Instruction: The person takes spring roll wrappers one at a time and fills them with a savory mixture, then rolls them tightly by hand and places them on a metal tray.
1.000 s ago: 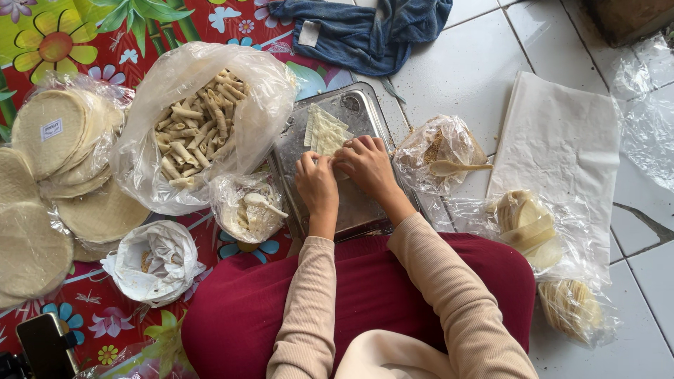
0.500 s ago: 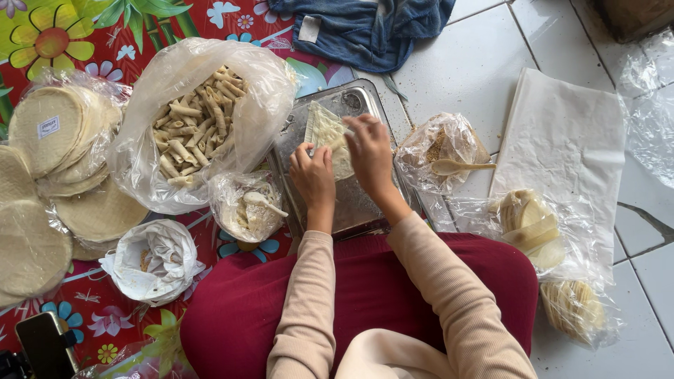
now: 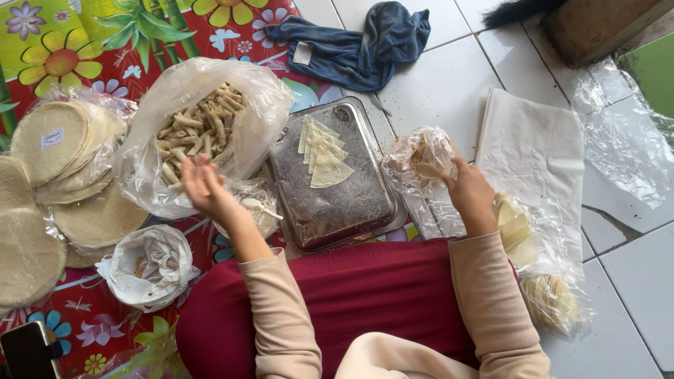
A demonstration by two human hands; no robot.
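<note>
My left hand (image 3: 203,186) hovers with fingers spread over the front edge of a big clear bag of rolled pastry sticks (image 3: 203,123), holding nothing. My right hand (image 3: 470,195) is closed on the handle of a wooden spoon (image 3: 428,170) that lies in a small clear bag of filling (image 3: 420,151). Between the hands sits a metal tray (image 3: 337,210) with a few overlapping triangular wrapper pieces (image 3: 323,154) at its far end. I sit with a dark red cloth over my lap (image 3: 365,295).
Stacks of round wrappers in plastic (image 3: 63,151) lie at the left on a flowered mat. A small bag with a stick (image 3: 258,207) sits beside the tray, a crumpled bag (image 3: 151,265) nearer me. White paper sheets (image 3: 533,151), bagged cut wrappers (image 3: 516,228), a blue cloth (image 3: 365,42) and a phone (image 3: 28,349) lie around.
Both hands were together over the tray working a wrapper. They have parted: the left went to the bag of rolled sticks, the right to the spoon in the filling bag.
</note>
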